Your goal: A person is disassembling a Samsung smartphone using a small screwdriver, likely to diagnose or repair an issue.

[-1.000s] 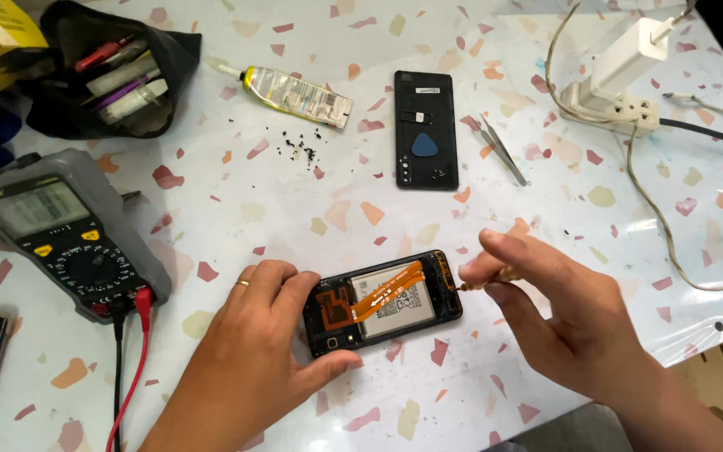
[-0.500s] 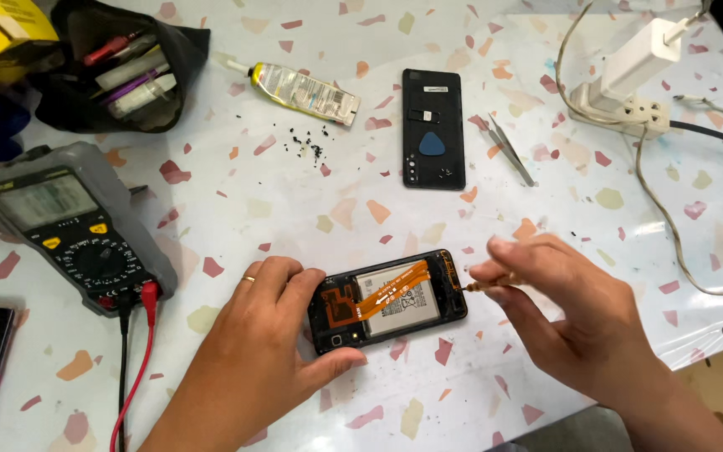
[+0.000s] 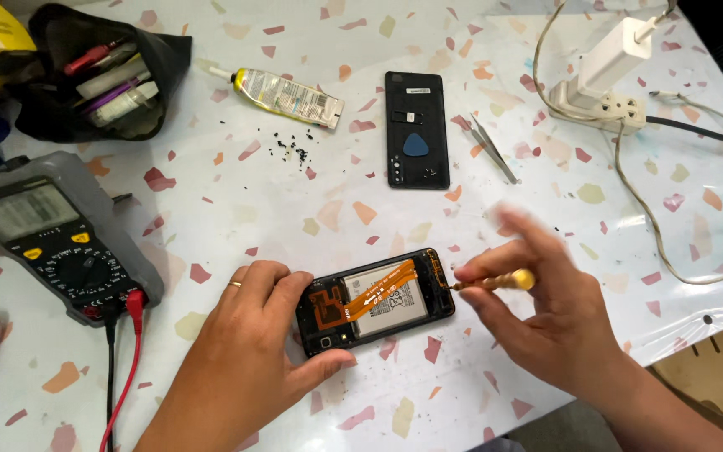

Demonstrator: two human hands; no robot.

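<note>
Left hand (image 3: 248, 335) is clamping the opened phone (image 3: 376, 300) flat on the desk (image 3: 236, 209) by its edges, fragile orange flex exposed, w/ right hand (image 3: 546, 310) pinching a screwdriver (image 3: 495, 282) at its rim.

Your opened black phone (image 3: 376, 303) lies flat near you, orange flex cable across its battery; a yellow-handled screwdriver (image 3: 495, 282) touches its right edge.

Meter (image 3: 52, 243) left of opened phone (image 3: 376, 301), tweezers (image 3: 492, 149) behind
</note>
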